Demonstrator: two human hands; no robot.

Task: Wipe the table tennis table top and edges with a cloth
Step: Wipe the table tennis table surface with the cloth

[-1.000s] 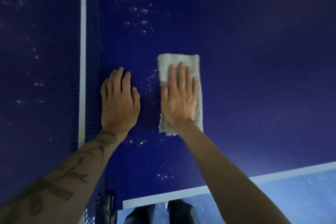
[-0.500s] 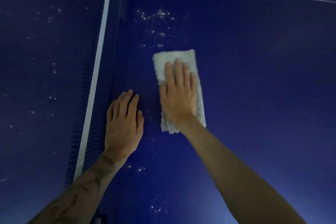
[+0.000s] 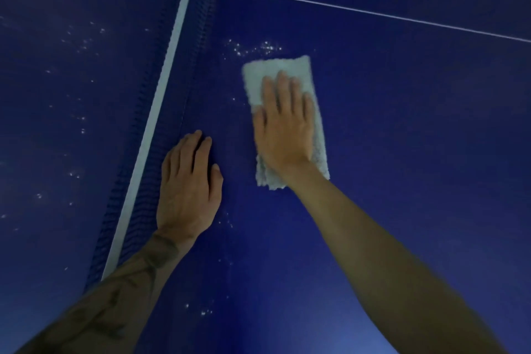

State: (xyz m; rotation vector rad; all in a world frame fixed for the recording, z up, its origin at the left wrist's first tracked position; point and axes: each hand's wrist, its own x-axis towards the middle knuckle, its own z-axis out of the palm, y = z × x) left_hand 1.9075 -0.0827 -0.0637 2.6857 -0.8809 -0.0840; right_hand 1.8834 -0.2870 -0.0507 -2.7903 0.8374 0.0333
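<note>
A folded pale cloth [image 3: 298, 69] lies flat on the dark blue table tennis table top [image 3: 402, 123]. My right hand [image 3: 284, 126] presses on the cloth with straight fingers, palm down. My left hand [image 3: 188, 181] rests flat on the table beside the net, fingers straight, holding nothing. White specks [image 3: 255, 47] dot the surface just beyond the cloth's far edge, and more lie near my left wrist.
The net [image 3: 161, 95] with its white top band runs diagonally at the left of my left hand. A thin white centre line [image 3: 373, 13] crosses the table beyond the cloth. Specks also cover the table half left of the net [image 3: 71, 95].
My right hand has slid the cloth farther away across the table, towards the specks. My left hand stays planted beside the net. The view has tilted away from the near table edge.
</note>
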